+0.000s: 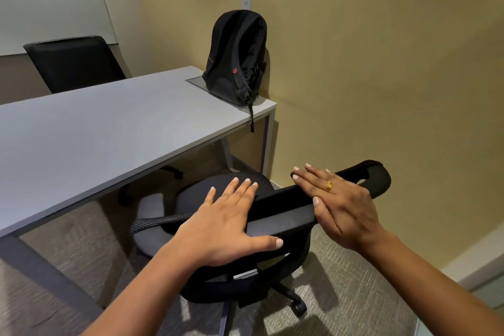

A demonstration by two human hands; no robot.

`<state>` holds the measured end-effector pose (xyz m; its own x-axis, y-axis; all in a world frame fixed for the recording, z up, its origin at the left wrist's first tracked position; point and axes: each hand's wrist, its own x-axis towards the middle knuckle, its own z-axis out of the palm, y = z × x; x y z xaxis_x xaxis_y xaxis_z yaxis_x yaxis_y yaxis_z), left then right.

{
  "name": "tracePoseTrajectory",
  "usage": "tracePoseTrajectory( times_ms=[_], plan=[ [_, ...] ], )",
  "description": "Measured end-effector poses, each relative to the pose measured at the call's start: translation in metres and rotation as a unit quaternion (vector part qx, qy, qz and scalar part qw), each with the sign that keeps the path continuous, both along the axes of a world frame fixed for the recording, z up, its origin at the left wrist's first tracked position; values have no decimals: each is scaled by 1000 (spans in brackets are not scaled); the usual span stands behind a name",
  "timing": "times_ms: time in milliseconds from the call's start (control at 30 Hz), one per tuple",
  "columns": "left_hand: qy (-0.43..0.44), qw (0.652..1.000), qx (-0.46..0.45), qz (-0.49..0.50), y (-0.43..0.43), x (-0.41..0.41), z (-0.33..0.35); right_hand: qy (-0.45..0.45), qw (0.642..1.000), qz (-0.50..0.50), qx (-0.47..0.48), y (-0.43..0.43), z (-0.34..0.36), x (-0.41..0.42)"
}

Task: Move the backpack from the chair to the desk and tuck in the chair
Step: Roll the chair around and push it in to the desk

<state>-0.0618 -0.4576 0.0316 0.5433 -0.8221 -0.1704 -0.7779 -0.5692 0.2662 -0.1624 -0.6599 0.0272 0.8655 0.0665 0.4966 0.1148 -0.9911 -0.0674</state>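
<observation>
A black backpack (236, 58) stands upright on the far right corner of the grey desk (95, 139), leaning toward the wall, with one strap hanging over the desk's edge. A black office chair (283, 215) stands in front of me beside the desk's right end, its seat partly under the desk edge. My left hand (226, 224) lies flat on the top of the chair's backrest, fingers spread. Further right on the same backrest top rests my right hand (338, 199), with a gold ring, fingers straight and not curled around it.
A second black chair (73, 63) stands behind the desk at the far left. The yellow wall (381, 63) is close on the right. A whiteboard (49, 0) hangs at the back left. The desk's legs (270, 139) flank the chair's seat. The floor is grey carpet.
</observation>
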Motion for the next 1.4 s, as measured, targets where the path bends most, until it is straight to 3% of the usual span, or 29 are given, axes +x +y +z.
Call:
tracePoseTrajectory(
  times_ms=[567, 967, 1233, 1400],
  plan=[
    [9, 994, -32, 106, 23, 87, 10, 60, 995, 62, 50, 17, 4, 126],
    [40, 970, -38, 235, 50, 149, 14, 32, 994, 90, 48, 37, 1, 215],
    [3, 963, -67, 261, 49, 181, 11, 19, 992, 121, 42, 32, -1, 261],
    [-101, 956, -111, 254, 37, 191, 10, 25, 990, 135, 44, 24, -4, 289]
  ],
)
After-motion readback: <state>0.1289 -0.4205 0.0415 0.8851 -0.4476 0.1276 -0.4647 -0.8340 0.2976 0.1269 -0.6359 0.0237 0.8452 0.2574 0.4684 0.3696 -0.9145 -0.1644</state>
